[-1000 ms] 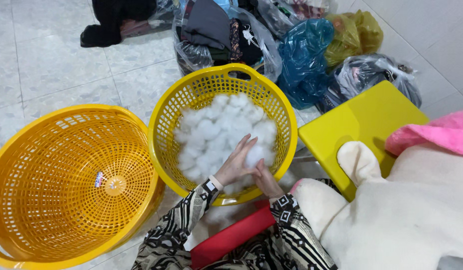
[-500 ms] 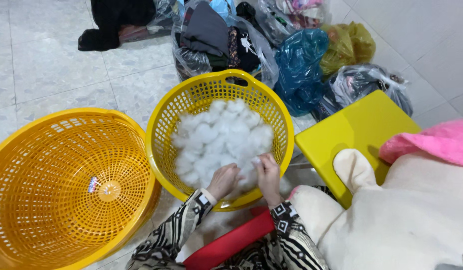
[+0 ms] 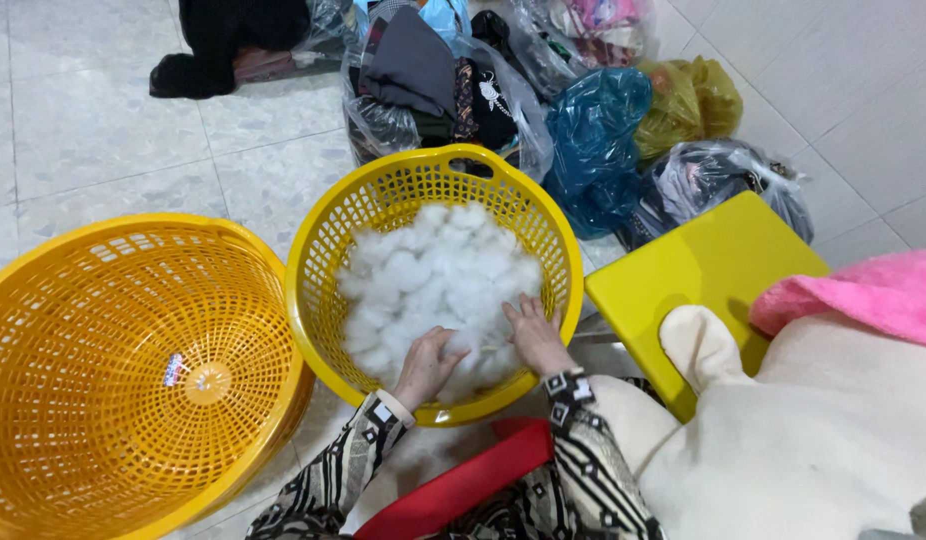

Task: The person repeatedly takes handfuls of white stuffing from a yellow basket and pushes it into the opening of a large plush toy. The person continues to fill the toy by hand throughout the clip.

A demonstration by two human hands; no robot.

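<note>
Two hands are down in the yellow basket (image 3: 328, 250), buried at the near edge of the white stuffing (image 3: 438, 275) heaped inside it. The left hand (image 3: 426, 362) curls into the fluff with fingers bent around a clump; the right hand (image 3: 533, 335) lies just beside it, fingers spread flat and pressing into the pile, so the hands are near each other but not joined. A second ago both hands met together on one tuft toward the basket's right side; since then they have come apart and slid toward the near rim, the left one digging lower. That reads as a fresh handful being gathered rather than one being carried off, since nothing is lifted clear of the heap. The orange basket (image 3: 123, 380) on the left stands tilted, with no stuffing in it. To the right lie a yellow board (image 3: 703, 275), a cream plush form (image 3: 803, 440) and a pink cloth (image 3: 873, 295), with the plush near the right forearm. Tied plastic bags (image 3: 593, 140) of clothing sit on the tiled floor (image 3: 93, 130) behind the baskets.
</note>
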